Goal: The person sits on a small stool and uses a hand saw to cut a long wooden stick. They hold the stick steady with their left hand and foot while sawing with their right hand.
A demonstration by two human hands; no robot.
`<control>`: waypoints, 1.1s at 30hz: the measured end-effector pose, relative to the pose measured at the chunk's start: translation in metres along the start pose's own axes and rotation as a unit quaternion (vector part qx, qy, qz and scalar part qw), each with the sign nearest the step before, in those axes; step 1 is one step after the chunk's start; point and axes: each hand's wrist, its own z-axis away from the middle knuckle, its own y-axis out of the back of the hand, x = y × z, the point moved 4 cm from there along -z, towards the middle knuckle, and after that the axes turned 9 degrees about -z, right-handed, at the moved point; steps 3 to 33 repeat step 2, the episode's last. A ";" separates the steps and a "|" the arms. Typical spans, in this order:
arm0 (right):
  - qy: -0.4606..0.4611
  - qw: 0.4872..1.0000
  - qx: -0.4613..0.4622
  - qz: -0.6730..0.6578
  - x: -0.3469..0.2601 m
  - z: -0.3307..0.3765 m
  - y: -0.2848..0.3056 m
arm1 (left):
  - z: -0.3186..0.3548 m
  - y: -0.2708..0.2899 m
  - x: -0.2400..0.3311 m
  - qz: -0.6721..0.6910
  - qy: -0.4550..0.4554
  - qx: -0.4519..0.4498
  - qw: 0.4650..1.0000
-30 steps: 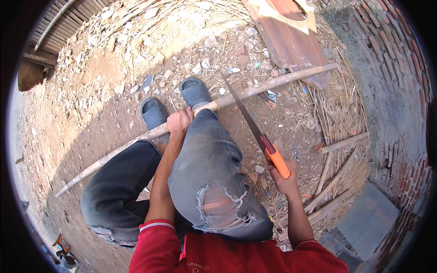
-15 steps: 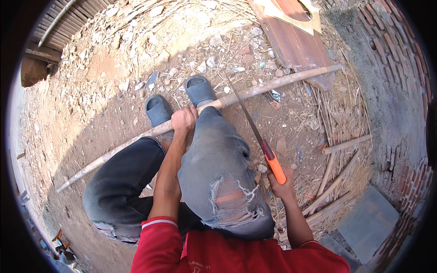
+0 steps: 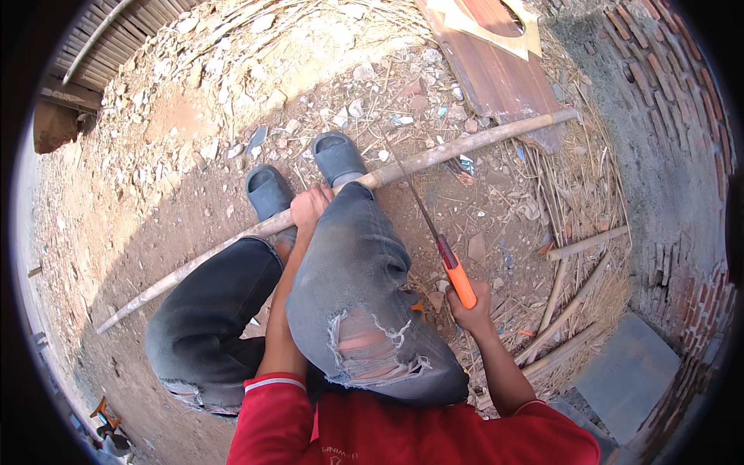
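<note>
A long pale wooden pole (image 3: 465,145) slants across the ground in front of me, from low on the left up to the right. Around it, between my two legs, my left hand (image 3: 311,206) is closed. The handle of a hand saw (image 3: 422,205), orange and dark red, sits in the closed grip of my right hand (image 3: 470,307). Its narrow blade points up and away and crosses the pole right of my knee. From this angle I cannot tell how deep the blade sits in the wood.
A brown board (image 3: 496,77) with a pale cut-out piece (image 3: 496,27) lies at the far right. Several cut poles (image 3: 577,302) and a grey sheet (image 3: 629,376) lie near the brick wall (image 3: 670,85). My grey slippers (image 3: 339,155) rest on rubble-strewn ground beside the pole.
The saw and my right hand have shifted slightly left and up, the blade still across the pole. My right knee has tipped a little left. My left hand keeps its hold.
</note>
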 end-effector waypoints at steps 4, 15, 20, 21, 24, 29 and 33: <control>0.002 1.000 0.017 -0.003 0.009 0.015 0.006 | -0.006 -0.003 0.001 -0.003 -0.008 -0.014 1.000; 0.002 1.000 0.017 -0.003 0.009 0.015 0.006 | -0.006 -0.003 0.001 -0.003 -0.008 -0.014 1.000; 0.002 1.000 0.017 -0.003 0.009 0.015 0.006 | -0.006 -0.003 0.001 -0.003 -0.008 -0.014 1.000; 0.002 1.000 0.017 -0.003 0.009 0.015 0.006 | -0.006 -0.003 0.001 -0.003 -0.008 -0.014 1.000; 0.002 1.000 0.017 -0.003 0.009 0.015 0.006 | -0.006 -0.003 0.001 -0.003 -0.008 -0.014 1.000; 0.002 1.000 0.017 -0.003 0.009 0.015 0.006 | -0.006 -0.003 0.001 -0.003 -0.008 -0.014 1.000; 0.002 1.000 0.017 -0.003 0.009 0.015 0.006 | -0.006 -0.003 0.001 -0.003 -0.008 -0.014 1.000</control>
